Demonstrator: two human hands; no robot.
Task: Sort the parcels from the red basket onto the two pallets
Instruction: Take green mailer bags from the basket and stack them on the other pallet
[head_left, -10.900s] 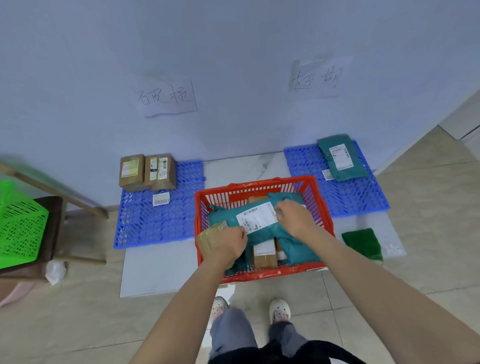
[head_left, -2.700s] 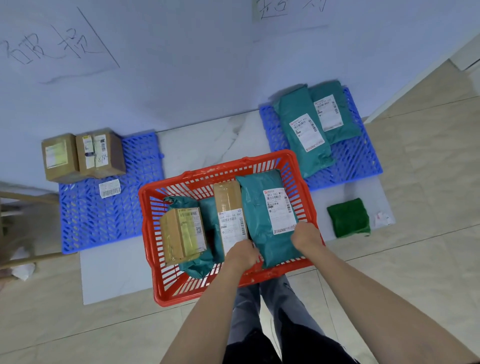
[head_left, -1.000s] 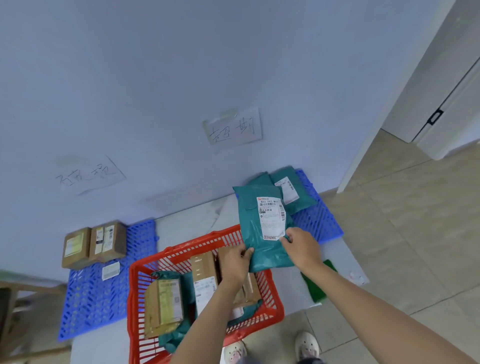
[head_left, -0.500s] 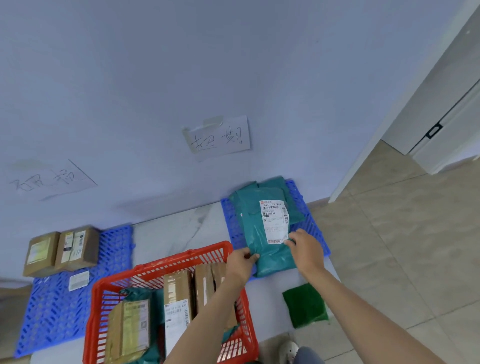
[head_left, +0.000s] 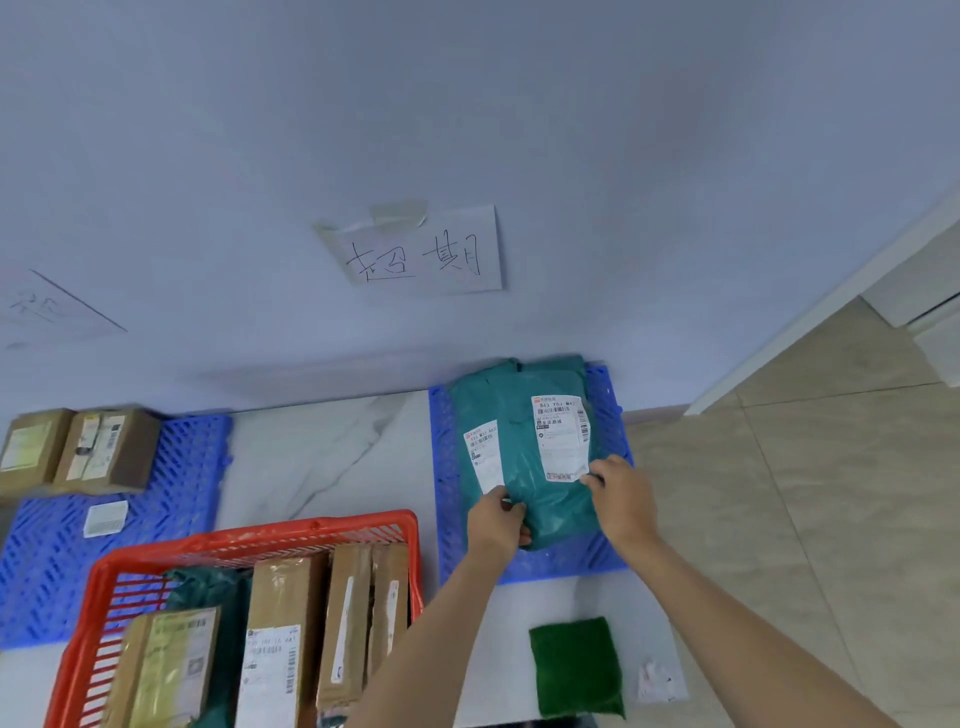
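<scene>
A teal mailer bag (head_left: 550, 457) with a white label lies on top of other teal bags on the right blue pallet (head_left: 447, 519). My left hand (head_left: 496, 522) grips its near left corner. My right hand (head_left: 621, 499) pinches its right edge by the label. The red basket (head_left: 249, 543) at the lower left holds several brown boxes (head_left: 283, 613) and a teal bag. The left blue pallet (head_left: 171, 493) carries two brown boxes (head_left: 78, 449) and a loose white label.
A paper sign (head_left: 421, 254) is taped to the wall above the right pallet, another at the far left. A dark green pad (head_left: 576, 665) lies on the white floor slab near my right arm. A door frame stands at the right.
Both hands lifted the teal bag out of the red basket, carried it right and lowered it onto the stack on the right pallet. The view has moved closer.
</scene>
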